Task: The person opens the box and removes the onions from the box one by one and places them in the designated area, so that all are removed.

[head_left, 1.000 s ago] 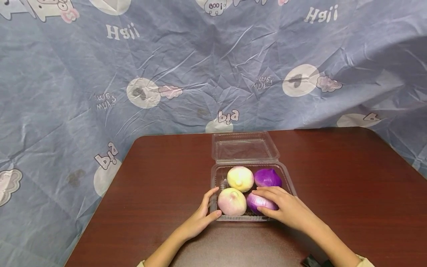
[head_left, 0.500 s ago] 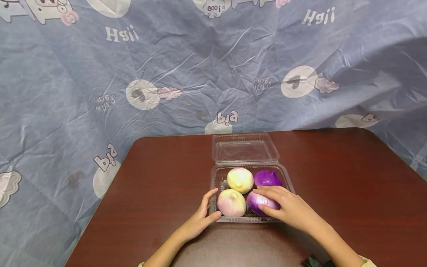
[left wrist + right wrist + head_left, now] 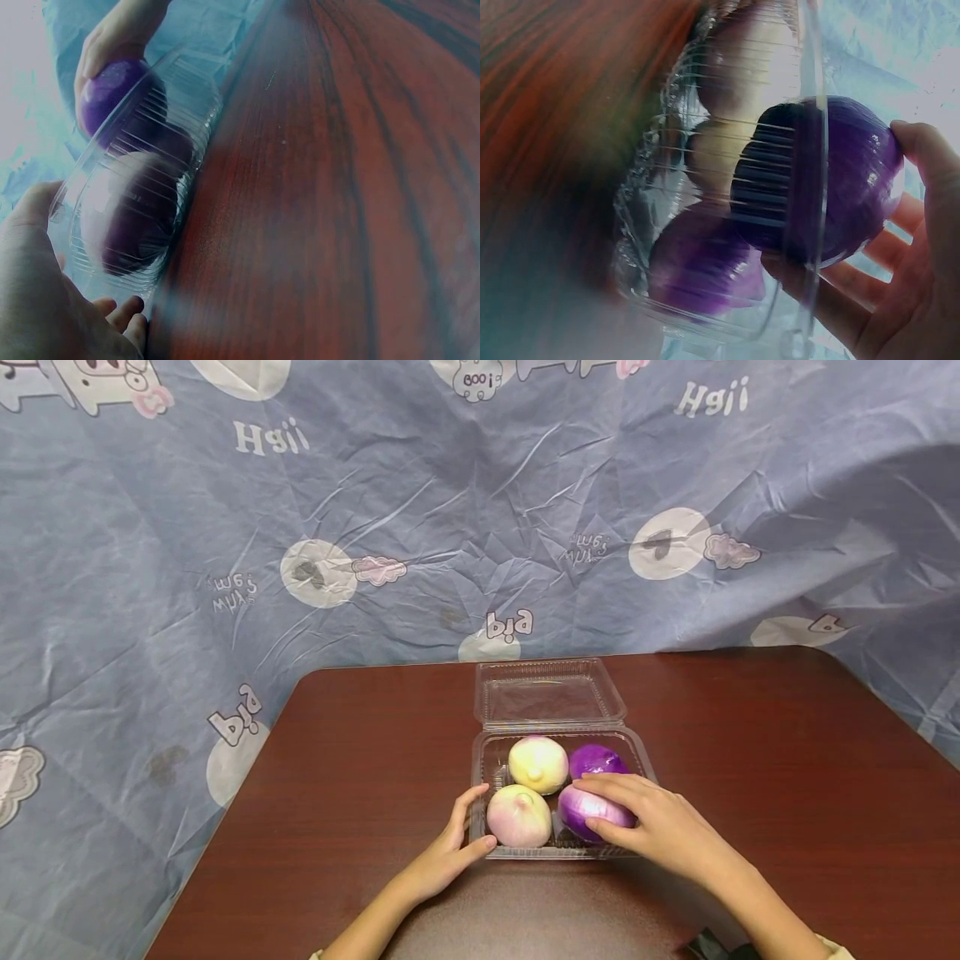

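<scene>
A clear plastic clamshell box (image 3: pixel 551 853) stands with its lid (image 3: pixel 551 689) laid back, and onions sit in it. My right hand (image 3: pixel 667 827) grips a purple-and-white onion (image 3: pixel 592 814) at the front right, thumb in front and fingers over the top. In the right wrist view this onion (image 3: pixel 855 180) bulges well above the box's rim. Behind it, partly covered by that hand, is a dark purple onion (image 3: pixel 596 760). Two pale onions fill the left side, one at the back (image 3: pixel 538 764) and one in front (image 3: pixel 519 816). My left hand (image 3: pixel 442 860) spreads against the box's front left corner, thumb at the rim.
The box stands on a reddish-brown wooden table (image 3: pixel 375 760), and a blue printed cloth (image 3: pixel 420 510) hangs behind it. A small black object (image 3: pixel 705 943) lies at the near edge by the right forearm.
The right hand and the purple-and-white onion have shifted slightly right and up, covering more of the dark purple onion. The left hand stays at the box's corner.
</scene>
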`<state>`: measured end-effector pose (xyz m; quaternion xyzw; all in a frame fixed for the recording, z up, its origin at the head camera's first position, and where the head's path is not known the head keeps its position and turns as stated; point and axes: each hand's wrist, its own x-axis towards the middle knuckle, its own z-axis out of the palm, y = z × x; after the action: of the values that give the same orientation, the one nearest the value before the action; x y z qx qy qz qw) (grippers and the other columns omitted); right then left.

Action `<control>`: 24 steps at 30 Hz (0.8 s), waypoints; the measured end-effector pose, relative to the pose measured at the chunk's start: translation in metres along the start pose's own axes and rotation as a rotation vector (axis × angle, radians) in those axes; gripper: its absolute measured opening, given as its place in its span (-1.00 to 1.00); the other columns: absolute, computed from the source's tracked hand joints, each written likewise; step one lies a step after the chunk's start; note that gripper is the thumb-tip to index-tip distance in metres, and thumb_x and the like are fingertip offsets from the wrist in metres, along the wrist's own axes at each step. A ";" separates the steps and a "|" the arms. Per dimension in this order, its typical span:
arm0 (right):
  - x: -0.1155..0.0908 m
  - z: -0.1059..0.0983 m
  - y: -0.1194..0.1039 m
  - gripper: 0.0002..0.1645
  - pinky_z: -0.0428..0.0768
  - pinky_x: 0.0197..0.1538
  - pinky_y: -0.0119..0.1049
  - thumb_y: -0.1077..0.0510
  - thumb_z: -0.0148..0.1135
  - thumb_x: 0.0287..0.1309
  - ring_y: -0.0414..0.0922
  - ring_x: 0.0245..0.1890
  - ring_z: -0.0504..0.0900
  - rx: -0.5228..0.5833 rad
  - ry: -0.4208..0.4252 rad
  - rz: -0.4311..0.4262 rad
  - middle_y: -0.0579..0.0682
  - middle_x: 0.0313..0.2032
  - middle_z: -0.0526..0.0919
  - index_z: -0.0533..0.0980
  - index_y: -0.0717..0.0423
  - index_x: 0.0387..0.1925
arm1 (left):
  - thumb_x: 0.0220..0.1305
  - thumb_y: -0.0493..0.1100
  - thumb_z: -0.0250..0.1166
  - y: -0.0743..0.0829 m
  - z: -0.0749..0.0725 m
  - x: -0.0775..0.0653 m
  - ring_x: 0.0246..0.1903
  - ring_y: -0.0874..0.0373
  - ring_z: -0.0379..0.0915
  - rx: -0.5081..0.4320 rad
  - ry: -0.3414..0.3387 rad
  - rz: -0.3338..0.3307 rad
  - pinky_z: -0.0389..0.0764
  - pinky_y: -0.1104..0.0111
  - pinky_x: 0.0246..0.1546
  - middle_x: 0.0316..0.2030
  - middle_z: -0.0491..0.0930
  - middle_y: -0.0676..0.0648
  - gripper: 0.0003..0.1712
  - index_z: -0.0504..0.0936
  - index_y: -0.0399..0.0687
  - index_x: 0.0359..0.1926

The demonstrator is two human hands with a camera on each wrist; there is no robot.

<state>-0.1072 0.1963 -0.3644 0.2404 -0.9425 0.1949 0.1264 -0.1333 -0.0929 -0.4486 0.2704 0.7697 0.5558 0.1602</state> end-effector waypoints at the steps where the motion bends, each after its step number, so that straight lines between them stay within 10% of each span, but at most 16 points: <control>1: 0.000 -0.001 0.000 -0.50 0.56 -0.16 -0.01 -0.11 0.29 -0.04 -0.05 0.03 0.53 -0.006 0.007 -0.003 -0.11 0.00 0.58 0.48 -0.28 0.03 | 0.31 0.03 -0.02 0.000 0.000 0.000 0.39 -0.17 -0.49 0.001 -0.002 0.000 -0.17 -0.17 0.28 0.39 -0.30 -0.17 -0.26 -0.24 0.15 0.35; 24: 0.000 -0.025 0.013 -0.47 0.56 -0.31 -0.01 -0.10 0.32 -0.06 -0.06 0.03 0.49 -0.079 0.112 0.049 -0.08 0.03 0.55 0.47 -0.29 0.04 | 0.31 0.01 0.01 0.001 0.000 0.000 0.40 -0.03 -0.45 -0.007 0.016 0.010 -0.16 -0.11 0.31 0.40 -0.23 -0.05 -0.26 -0.20 0.13 0.36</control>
<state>-0.1106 0.2176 -0.3463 0.2005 -0.9465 0.1736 0.1836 -0.1331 -0.0926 -0.4472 0.2692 0.7676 0.5615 0.1519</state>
